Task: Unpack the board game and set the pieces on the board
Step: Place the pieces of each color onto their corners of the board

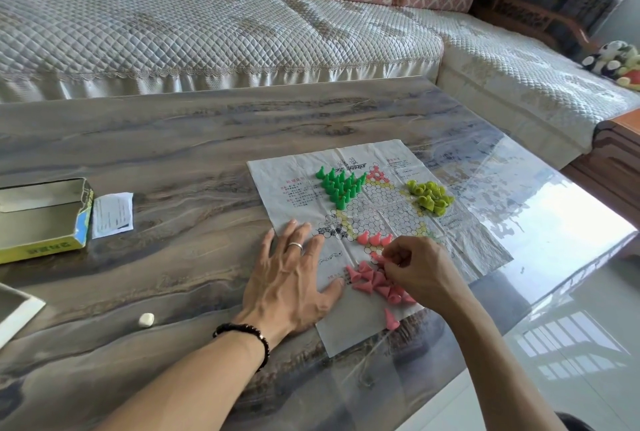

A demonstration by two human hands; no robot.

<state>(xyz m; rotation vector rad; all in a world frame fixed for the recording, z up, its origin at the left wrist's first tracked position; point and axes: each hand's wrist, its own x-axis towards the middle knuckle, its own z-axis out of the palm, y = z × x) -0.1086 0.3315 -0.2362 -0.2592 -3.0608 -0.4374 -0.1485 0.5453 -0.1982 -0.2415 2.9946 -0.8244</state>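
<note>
Head view, paper game board [363,208] spread flat at the bench's near right corner: left hand [294,278] splayed open, pressing the sheet's left edge, likely to hold it steady. Right hand [419,271] curled, pinching one pink piece [378,258] above the loose pink heap [377,283]. Green pieces [341,186] already ranked upright; yellow-green pieces [431,196] piled unsorted.

Open yellow cardboard box [41,219]: cut off by left picture edge. Flat white-edged object [15,309] at lower left: mostly out of frame, kind unclear. Red and black print on creased white paper game board [277,184]: too small to read. Right hand [419,274] covers part of pink cone pieces [372,280]; fingertip grip indistinct. Black-and-white plush toys [614,61]: cut off by right edge.
</note>
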